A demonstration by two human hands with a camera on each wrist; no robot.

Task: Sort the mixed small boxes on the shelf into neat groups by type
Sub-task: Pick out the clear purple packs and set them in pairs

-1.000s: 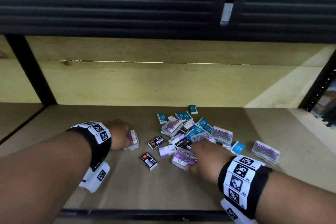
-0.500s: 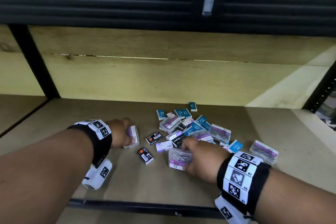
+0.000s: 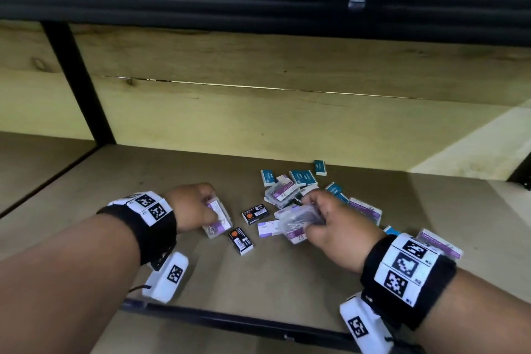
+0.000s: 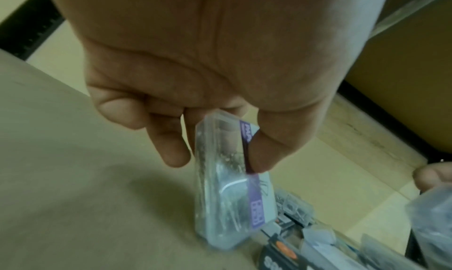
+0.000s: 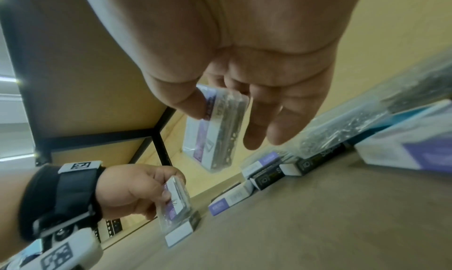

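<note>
My left hand [image 3: 191, 207] pinches a clear paper-clip box with a purple label [image 3: 219, 218] between thumb and fingers [image 4: 259, 150], its lower end on the shelf [image 4: 225, 206]. My right hand [image 3: 330, 221] holds a second clear purple-label box [image 3: 296, 223] lifted off the shelf, thumb on one face and fingers on the other [image 5: 220, 127]. Behind it lies a mixed heap of teal boxes [image 3: 301, 177], clear boxes [image 3: 283, 191] and white-purple boxes [image 3: 267, 228]. Two black boxes with orange dots [image 3: 255, 213] [image 3: 240, 240] lie between my hands.
The wooden shelf board [image 3: 86, 195] runs left with bare room there. A black upright post [image 3: 77, 80] stands at the back left. More clear boxes lie to the right [image 3: 365, 210] [image 3: 439, 243]. A black metal rail [image 3: 230, 322] edges the front.
My right hand has picked its clear box off the shelf and raised it toward the left. The left hand keeps hold of its box, now tilted on end.
</note>
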